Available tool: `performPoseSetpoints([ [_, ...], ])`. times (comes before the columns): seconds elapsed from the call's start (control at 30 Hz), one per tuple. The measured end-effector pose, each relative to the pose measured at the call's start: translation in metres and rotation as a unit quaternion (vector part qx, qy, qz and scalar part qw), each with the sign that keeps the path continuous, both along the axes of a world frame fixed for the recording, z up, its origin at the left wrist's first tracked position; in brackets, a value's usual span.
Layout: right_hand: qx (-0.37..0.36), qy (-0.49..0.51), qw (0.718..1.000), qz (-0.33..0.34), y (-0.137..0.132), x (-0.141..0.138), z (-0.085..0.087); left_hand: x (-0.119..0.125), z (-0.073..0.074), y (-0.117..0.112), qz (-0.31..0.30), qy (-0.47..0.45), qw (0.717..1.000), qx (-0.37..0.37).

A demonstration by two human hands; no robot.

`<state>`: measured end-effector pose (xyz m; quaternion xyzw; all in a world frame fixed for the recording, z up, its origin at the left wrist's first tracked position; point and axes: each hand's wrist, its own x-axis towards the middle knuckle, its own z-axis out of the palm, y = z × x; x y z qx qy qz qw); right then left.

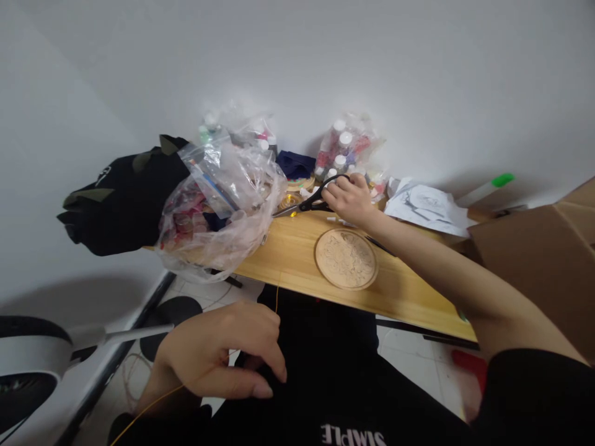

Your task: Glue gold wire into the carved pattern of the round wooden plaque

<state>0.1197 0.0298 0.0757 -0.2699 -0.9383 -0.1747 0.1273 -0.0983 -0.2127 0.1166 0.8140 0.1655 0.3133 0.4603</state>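
My right hand (349,198) reaches across the wooden table (288,254) and grips the black handles of a pair of scissors (304,203), whose blades point left toward a spool of gold wire (289,200). My left hand (223,353) rests low over my lap, fingers curled, pinching a thin yellow wire (277,297) that runs up toward the table edge. A round carved wooden disc (346,258) lies on the table just in front of my right forearm.
A crumpled clear plastic bag (218,204) of small items fills the table's left end, beside a black cloth thing (125,198). Bags of small bottles (344,152) stand by the wall. Printed paper (425,207) and a cardboard box (539,260) sit at the right.
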Motion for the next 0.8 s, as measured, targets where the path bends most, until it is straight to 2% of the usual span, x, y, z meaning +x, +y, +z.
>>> performPoseSetpoints([
  [0.2,-0.017,0.005,1.0,0.004,-0.001,-0.001,0.004,0.0,0.0,0.0,0.003,-0.007,1.0,-0.003],
  [0.43,-0.046,0.002,0.999,-0.008,-0.005,0.002,0.012,-0.004,-0.012,-0.002,-0.056,-0.082,0.995,-0.016],
  [0.57,-0.069,-0.003,0.997,-0.031,-0.017,0.014,0.019,-0.005,-0.015,-0.001,-0.075,-0.108,0.991,-0.024],
  [0.7,-0.084,0.01,0.988,-0.127,-0.032,0.05,0.02,-0.004,-0.022,-0.002,-0.086,-0.175,0.98,-0.048],
  [0.8,-0.084,0.039,0.958,-0.273,-0.052,0.091,0.02,-0.001,-0.031,-0.002,-0.075,-0.247,0.963,-0.076],
])
